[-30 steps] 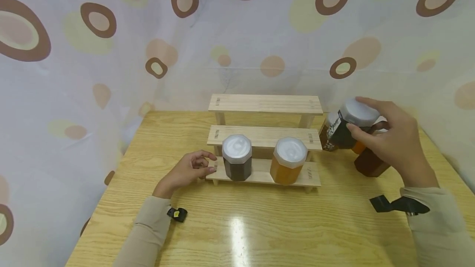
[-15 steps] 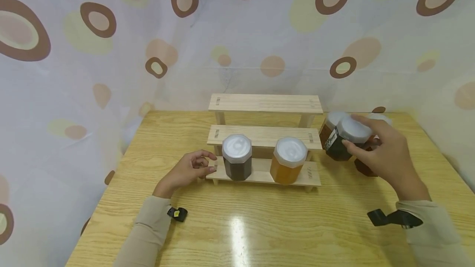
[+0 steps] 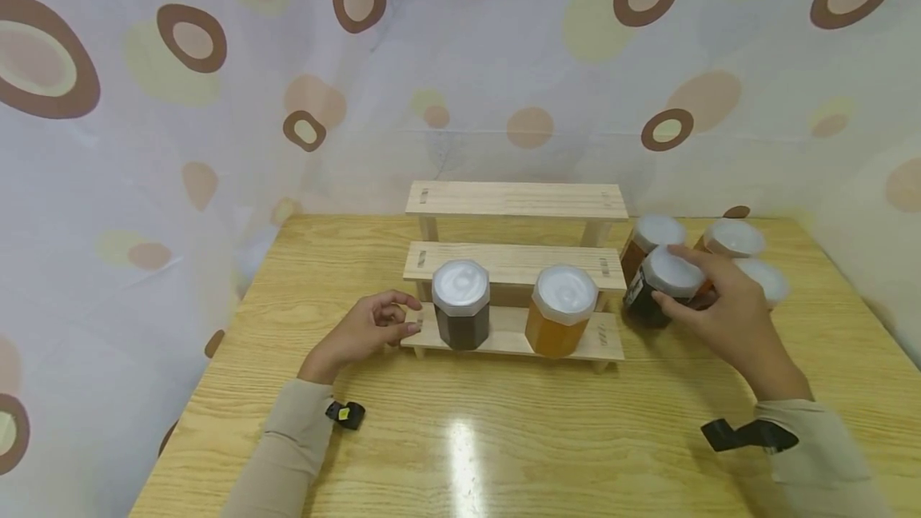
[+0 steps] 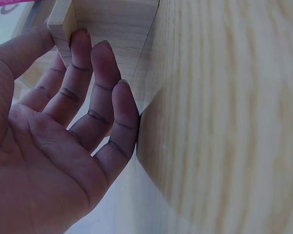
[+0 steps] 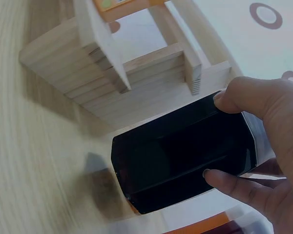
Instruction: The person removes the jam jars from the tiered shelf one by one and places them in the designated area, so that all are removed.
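My right hand (image 3: 730, 326) holds a dark honey-style jar (image 3: 643, 304) with a frosted white lid, thumb and fingers around its upper part. In the right wrist view the black faceted jar (image 5: 180, 151) stands out close beside the end of the wooden rack (image 5: 151, 105). This three-tier rack (image 3: 516, 200) sits mid-table in the head view. Its lowest step bears a dark jar (image 3: 463, 328) on the left and an amber jar (image 3: 556, 332) on the right. My left hand (image 3: 362, 332) pinches the left end of that step, seen as a board end (image 4: 62, 27) between thumb and finger.
Behind and beside the held jar stand more lidded jars: one at the back left (image 3: 656, 232), one at the back right (image 3: 734, 238) and one (image 3: 768, 282) partly hidden by my right hand. A patterned cloth (image 3: 475, 86) hangs behind the wooden table (image 3: 403, 446).
My right hand has carried the dark jar leftward and down, out from in front of the other jars toward the rack's right end. The left hand and rack stay put.
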`<state>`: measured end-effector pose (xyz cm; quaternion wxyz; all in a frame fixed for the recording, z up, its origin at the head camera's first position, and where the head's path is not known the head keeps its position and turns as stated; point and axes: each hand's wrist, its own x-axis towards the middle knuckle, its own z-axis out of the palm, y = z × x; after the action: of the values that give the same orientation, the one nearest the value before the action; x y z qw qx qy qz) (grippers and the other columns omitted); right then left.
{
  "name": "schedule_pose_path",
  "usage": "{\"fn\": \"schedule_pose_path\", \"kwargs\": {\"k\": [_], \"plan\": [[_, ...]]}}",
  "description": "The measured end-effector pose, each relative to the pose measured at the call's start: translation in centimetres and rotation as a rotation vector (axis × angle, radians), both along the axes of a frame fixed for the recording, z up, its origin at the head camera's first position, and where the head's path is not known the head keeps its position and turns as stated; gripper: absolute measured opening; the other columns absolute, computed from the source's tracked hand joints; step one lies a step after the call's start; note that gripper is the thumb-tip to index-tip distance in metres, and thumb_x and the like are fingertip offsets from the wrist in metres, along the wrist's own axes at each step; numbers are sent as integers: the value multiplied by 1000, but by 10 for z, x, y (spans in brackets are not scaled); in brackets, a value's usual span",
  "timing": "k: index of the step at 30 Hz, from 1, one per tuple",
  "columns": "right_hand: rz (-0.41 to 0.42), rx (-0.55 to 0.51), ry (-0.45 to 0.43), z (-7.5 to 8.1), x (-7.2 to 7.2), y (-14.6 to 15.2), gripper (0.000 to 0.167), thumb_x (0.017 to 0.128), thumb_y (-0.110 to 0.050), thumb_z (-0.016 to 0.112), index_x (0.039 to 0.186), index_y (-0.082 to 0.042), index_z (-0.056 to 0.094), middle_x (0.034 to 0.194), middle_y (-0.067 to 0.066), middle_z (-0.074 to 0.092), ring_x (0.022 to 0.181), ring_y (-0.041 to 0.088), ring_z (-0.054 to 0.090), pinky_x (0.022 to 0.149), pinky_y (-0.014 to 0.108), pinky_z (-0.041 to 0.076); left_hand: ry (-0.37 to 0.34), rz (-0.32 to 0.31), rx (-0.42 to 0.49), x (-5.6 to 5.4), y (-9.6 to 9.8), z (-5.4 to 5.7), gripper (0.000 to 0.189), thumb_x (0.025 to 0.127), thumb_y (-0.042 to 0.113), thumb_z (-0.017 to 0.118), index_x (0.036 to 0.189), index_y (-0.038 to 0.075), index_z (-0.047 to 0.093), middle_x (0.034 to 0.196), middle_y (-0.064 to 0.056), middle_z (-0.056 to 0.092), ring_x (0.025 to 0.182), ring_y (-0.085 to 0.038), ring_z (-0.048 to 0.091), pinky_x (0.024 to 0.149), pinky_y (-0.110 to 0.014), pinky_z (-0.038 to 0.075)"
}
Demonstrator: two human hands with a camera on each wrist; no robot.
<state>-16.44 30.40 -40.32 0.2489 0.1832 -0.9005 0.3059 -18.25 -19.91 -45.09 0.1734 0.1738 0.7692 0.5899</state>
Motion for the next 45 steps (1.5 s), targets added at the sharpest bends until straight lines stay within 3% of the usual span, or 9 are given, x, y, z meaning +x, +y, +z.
{"fn": "schedule_pose_path", "kwargs": {"k": [9, 18, 32, 40, 45], "plan": [[-17, 33, -31, -10, 1, 1, 74, 72, -3, 91, 139, 0, 60, 106, 21, 67, 66, 24, 53, 58, 15, 39, -4, -4, 0, -1, -1, -2, 33, 100, 8, 70, 129, -1, 59, 83, -8, 63, 69, -17, 52, 63, -30, 45], [-17, 11, -74, -17, 0, 6, 77, 72, -3, 92, 140, 3, 56, 98, 23, 65, 64, 23, 58, 57, 14, 41, -9, 2, -6, 0, -1, 0, 33, 99, 9, 71, 129, -1, 60, 82, -7, 62, 69, -17, 52, 63, -29, 44], [-42, 3, -48, -23, 0, 3, 76, 72, -4, 92, 138, 6, 56, 101, 23, 64, 68, 25, 55, 60, 12, 39, -1, -2, -3, -1, -1, -2, 33, 99, 7, 70, 129, -2, 59, 81, -7, 61, 68, -19, 51, 62, -29, 43], [-30, 8, -72, -26, 1, 4, 76, 76, -5, 91, 141, 7, 54, 102, 20, 62, 71, 12, 51, 61, 14, 40, 7, 12, -13, -1, 0, -2, 32, 99, 8, 72, 127, -2, 60, 81, -7, 61, 68, -18, 51, 61, -28, 43], [-11, 17, -36, -26, 1, 4, 75, 75, 0, 91, 140, 8, 54, 108, 22, 62, 74, 9, 49, 63, 13, 40, 5, 24, -15, -1, 1, -2, 32, 98, 8, 72, 126, -2, 61, 82, -6, 62, 68, -16, 53, 61, -28, 45]]}}
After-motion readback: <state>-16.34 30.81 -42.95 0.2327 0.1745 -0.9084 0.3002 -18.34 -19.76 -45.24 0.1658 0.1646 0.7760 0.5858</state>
